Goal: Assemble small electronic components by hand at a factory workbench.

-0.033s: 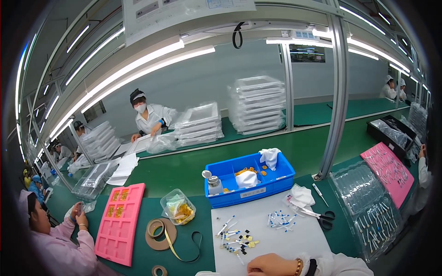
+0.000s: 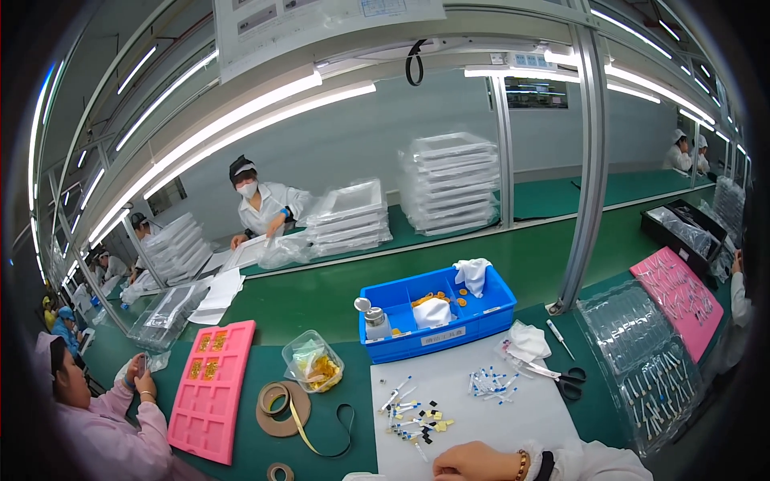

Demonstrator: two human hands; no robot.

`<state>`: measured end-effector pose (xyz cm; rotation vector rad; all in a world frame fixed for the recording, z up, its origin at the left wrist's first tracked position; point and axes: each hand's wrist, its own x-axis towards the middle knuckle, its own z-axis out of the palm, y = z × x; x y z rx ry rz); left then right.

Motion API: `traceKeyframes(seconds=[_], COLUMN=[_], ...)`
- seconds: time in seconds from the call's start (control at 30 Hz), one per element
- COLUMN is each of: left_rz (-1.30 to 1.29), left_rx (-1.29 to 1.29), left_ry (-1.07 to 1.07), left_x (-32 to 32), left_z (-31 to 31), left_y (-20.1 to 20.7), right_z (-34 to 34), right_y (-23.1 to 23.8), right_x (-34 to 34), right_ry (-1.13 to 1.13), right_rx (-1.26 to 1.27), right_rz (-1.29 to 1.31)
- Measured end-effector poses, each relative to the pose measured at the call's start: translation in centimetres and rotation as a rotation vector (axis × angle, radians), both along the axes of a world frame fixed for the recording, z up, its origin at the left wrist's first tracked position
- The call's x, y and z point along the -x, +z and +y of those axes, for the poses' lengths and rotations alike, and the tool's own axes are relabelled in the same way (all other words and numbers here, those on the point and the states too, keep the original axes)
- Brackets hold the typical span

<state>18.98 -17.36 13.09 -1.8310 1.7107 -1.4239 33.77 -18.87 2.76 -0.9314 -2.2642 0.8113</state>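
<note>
My right hand (image 2: 477,462) is at the lower edge of the white work sheet (image 2: 481,417), with a beaded bracelet and a black band at the wrist. Its knuckles bend downward and the picture's edge cuts off the fingers, so their grip is hidden. Just beyond it lies a loose pile of small white-and-blue strip-like parts with black and yellow pieces (image 2: 414,417). Another cluster of white-and-blue parts (image 2: 492,385) is farther to the right. Only a sliver of white sleeve (image 2: 363,477) shows at the bottom on the left; my left hand is out of view.
Behind the sheet stands a blue divided bin (image 2: 413,342) holding a pump bottle and cloths. Scissors (image 2: 571,383) and a screwdriver (image 2: 559,338) lie right. Tape rolls (image 2: 282,409), a clear tub (image 2: 313,362) and a pink tray (image 2: 210,393) are left, beside a seated co-worker (image 2: 104,425).
</note>
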Motion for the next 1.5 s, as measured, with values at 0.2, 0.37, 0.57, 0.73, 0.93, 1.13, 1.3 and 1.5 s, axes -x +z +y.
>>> traceKeyframes(seconds=[0.2, 0.37, 0.57, 0.73, 0.93, 1.13, 1.3, 1.5], left_rz=[0.011, 0.006, -0.077, -0.065, -0.038, -0.006, 0.017, 0.057], left_rx=[-0.084, -0.12, -0.176, -0.188, -0.184, -0.174, -0.167, -0.178], left_ry=[-0.037, -0.086, -0.218, -0.349, -0.337, -0.319, -0.301, -0.288], left_x=[-0.6, -1.9, -4.0, -6.1, -6.5, -6.4, -6.5, -6.3], left_z=[-0.1, 0.0, -1.3, 0.2, 0.2, 0.5, 0.7, 1.5], left_y=[-0.4, -1.4, -0.7, 0.8, 1.3, 1.5, 1.6, 2.1], right_z=[-0.2, 0.1, -0.6, 0.2, 0.0, 0.0, -0.1, 0.0], right_y=[0.2, 0.4, 0.7, 0.1, 0.2, 0.1, 0.3, 0.3], right_x=[-0.2, -0.4, -0.4, -0.5, -0.5, -0.3, -0.5, -0.4], right_ry=[-0.01, -0.002, -0.002, -0.007, -0.001, -0.003, -0.002, -0.009], right_rx=[0.01, 0.04, 0.004, 0.005, 0.009, 0.0, 0.01, 0.013], right_rz=[-0.018, -0.014, -0.009, 0.01, 0.016, 0.028, 0.001, -0.009])
